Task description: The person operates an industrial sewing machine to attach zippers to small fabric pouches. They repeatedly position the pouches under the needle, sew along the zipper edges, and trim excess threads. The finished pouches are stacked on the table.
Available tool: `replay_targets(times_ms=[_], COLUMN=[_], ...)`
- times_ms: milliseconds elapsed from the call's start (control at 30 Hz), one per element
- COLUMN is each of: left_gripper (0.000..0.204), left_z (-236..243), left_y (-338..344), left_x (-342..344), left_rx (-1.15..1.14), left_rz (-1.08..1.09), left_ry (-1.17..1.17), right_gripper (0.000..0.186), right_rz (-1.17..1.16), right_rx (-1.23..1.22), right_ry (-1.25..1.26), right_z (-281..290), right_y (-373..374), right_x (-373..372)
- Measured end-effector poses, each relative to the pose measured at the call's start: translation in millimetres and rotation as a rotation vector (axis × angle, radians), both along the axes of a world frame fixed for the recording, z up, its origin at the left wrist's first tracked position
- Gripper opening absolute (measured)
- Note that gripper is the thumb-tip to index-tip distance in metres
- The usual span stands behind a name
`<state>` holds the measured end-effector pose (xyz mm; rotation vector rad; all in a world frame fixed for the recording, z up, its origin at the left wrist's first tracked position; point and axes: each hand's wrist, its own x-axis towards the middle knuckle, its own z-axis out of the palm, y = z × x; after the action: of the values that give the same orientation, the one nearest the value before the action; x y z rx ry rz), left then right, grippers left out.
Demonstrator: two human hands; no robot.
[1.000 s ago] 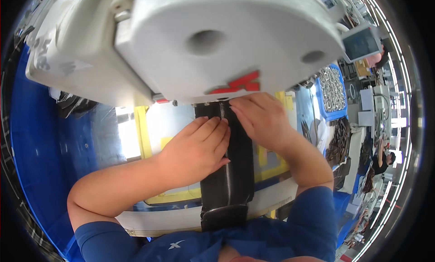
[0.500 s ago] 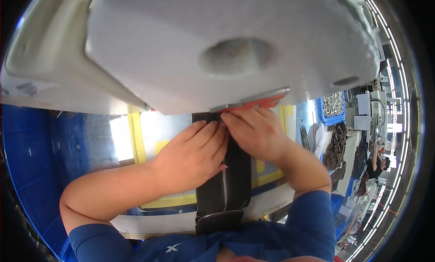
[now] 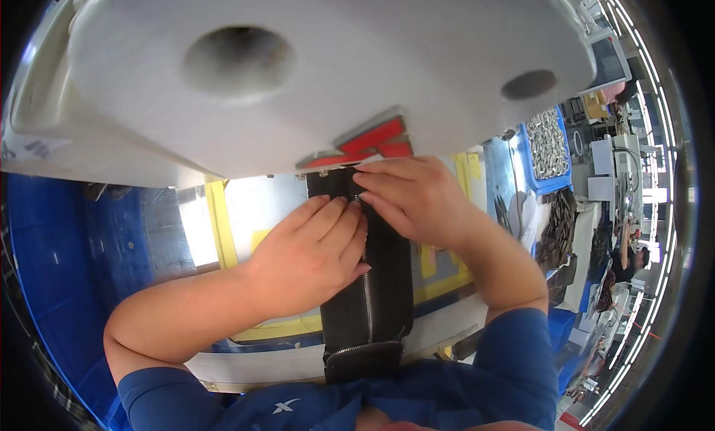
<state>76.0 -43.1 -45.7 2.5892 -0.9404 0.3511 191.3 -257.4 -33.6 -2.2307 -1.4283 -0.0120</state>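
A long black fabric piece (image 3: 390, 293) runs from under the machine head toward my body, with a silver metal zipper (image 3: 368, 304) along its length. At its near end lies a folded part with a second, curved zipper (image 3: 361, 348). My left hand (image 3: 305, 248) rests flat on the fabric, fingers stretched out beside the zipper and thumb apart. On the right edge, close to the machine, my right hand (image 3: 417, 196) presses with extended fingers; a gap shows between its index finger and thumb. The machine's working point is hidden under the head.
The large pale grey machine head (image 3: 387, 66) with a red emblem (image 3: 376, 139) overhangs both hands. Yellow tape (image 3: 217, 215) borders the work surface. At right stand a blue bin of metal pieces (image 3: 547, 151) and a heap of dark strips (image 3: 558, 226); a blue panel (image 3: 48, 260) rises at left.
My view has shifted, so the machine head and its emblem sit further left. My right hand's index finger and thumb have spread apart. The left hand stays on the fabric.
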Motion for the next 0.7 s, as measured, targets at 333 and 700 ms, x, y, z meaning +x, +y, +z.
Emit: replay_targets(times_ms=[333,700], left_gripper=[0.056,0.075], left_z=[1.8,2.5], left_y=[0.2,8.0], left_x=[0.9,7.4], left_rx=[-0.024,-0.058], left_rz=[-0.010,0.106], left_ry=[0.016,0.060], right_gripper=[0.021,0.021], right_rz=[0.022,0.009], right_rx=[0.034,-0.053], right_ry=[0.000,-0.023], right_z=[-1.5,3.9], right_y=[3.3,3.1], right_x=[4.7,2.7])
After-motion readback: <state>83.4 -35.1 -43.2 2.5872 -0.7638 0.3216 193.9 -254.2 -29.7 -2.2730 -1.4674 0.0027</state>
